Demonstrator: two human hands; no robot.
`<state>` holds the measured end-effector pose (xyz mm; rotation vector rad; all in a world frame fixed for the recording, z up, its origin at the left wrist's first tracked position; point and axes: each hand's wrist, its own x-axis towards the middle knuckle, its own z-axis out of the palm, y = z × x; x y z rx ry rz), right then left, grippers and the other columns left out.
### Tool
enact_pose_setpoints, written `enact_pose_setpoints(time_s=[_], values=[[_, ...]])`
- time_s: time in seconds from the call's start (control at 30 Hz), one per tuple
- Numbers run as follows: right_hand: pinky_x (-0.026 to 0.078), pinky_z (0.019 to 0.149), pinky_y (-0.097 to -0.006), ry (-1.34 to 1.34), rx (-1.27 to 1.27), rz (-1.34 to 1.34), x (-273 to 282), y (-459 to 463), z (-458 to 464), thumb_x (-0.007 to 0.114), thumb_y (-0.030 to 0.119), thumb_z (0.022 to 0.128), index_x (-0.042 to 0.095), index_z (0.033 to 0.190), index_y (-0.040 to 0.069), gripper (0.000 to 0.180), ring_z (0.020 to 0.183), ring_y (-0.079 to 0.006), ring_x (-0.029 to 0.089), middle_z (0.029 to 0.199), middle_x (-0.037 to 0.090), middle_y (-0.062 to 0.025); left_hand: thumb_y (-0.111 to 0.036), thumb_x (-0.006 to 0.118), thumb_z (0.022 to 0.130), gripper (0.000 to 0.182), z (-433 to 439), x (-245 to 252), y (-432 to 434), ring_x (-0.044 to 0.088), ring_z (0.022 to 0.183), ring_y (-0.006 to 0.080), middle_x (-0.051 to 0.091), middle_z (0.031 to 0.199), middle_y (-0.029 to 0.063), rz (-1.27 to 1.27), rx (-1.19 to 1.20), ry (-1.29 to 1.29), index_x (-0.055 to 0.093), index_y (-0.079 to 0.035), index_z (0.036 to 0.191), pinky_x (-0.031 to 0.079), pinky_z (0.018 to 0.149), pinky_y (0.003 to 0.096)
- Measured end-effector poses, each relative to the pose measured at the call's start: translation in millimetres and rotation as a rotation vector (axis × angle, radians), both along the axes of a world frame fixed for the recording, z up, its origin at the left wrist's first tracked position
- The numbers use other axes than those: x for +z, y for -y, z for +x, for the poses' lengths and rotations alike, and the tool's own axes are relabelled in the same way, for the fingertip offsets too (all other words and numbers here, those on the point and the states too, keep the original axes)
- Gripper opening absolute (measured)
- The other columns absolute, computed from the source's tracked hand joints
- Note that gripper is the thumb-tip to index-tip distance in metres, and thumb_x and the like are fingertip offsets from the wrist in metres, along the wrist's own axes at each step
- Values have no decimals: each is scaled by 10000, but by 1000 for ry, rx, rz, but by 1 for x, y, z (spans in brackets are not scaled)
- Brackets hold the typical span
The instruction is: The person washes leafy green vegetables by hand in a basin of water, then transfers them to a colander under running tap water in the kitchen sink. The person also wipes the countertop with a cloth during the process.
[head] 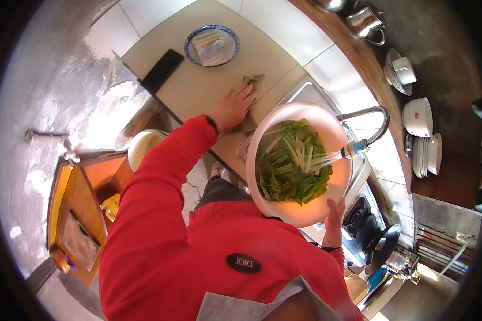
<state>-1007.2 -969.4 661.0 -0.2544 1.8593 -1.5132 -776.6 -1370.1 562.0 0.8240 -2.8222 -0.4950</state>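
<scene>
My left hand (233,107) lies on a crumpled brownish-green cloth (252,82) on the beige countertop (209,96), its fingertips pressed onto the fabric. With my right hand (334,218) I hold the near right rim of a large pink basin (261,160). Leafy greens (295,168) with pale stalks sit in water inside it. From the curved faucet (379,132), a spray of water (325,159) falls onto the greens. The basin stands over the steel sink (305,91), covering most of it.
A blue-rimmed plate (187,45) holding a wrapped pale block and a black phone-like slab (162,71) rest on the counter. To the right are a gas stove (357,218) and a shelf with bowls (417,116). A white bucket (142,146) stands at lower left beside an open wooden cabinet (78,204).
</scene>
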Motion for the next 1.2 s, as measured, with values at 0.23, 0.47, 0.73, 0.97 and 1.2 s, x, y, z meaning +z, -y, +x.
enact_pose_setpoints(time_s=[0.23, 0.47, 0.73, 0.97, 1.2], values=[[441, 863, -298, -116, -3, 109, -1, -7, 10, 553, 31, 781, 464, 1204, -15, 435, 963, -173, 559, 1063, 580, -88, -159, 398, 864, 521, -134, 23, 69, 181, 1391, 270, 159, 1514, 127, 165, 58, 145, 343, -84, 1376, 184, 1100, 488], [465, 793, -295, -170, -58, 188, 3, -3, 18, 571, 57, 781, 502, 1146, -34, 383, 898, -173, 575, 1012, 597, -101, -135, 472, 826, 597, -107, 17, 50, 145, 1400, 288, 163, 1516, 117, 64, -517, 118, 317, -100, 1402, 171, 1107, 490], [456, 809, -288, -276, -12, 223, 5, 3, 25, 560, 69, 795, 502, 1163, -21, 383, 914, -146, 558, 1003, 597, -79, -8, 507, 694, 649, 73, 14, 40, 280, 1345, 318, 305, 1449, 149, 48, -39, -69, 402, -65, 1332, 236, 1067, 521], [463, 761, -293, -264, -81, 127, -6, 5, 24, 576, 84, 787, 533, 1080, -15, 312, 854, -149, 561, 945, 606, -83, 14, 534, 675, 620, 94, 2, -59, 318, 1309, 358, 329, 1436, 140, 16, -26, -116, 460, -70, 1284, 273, 1038, 545], [473, 749, -317, -380, -57, 205, -11, 4, 23, 600, 151, 781, 536, 1045, -29, 326, 845, -184, 593, 924, 622, -136, 18, 566, 686, 422, 119, 36, -113, 524, 1143, 321, 573, 1198, 126, 417, -393, -265, 608, -76, 1095, 422, 959, 417]])
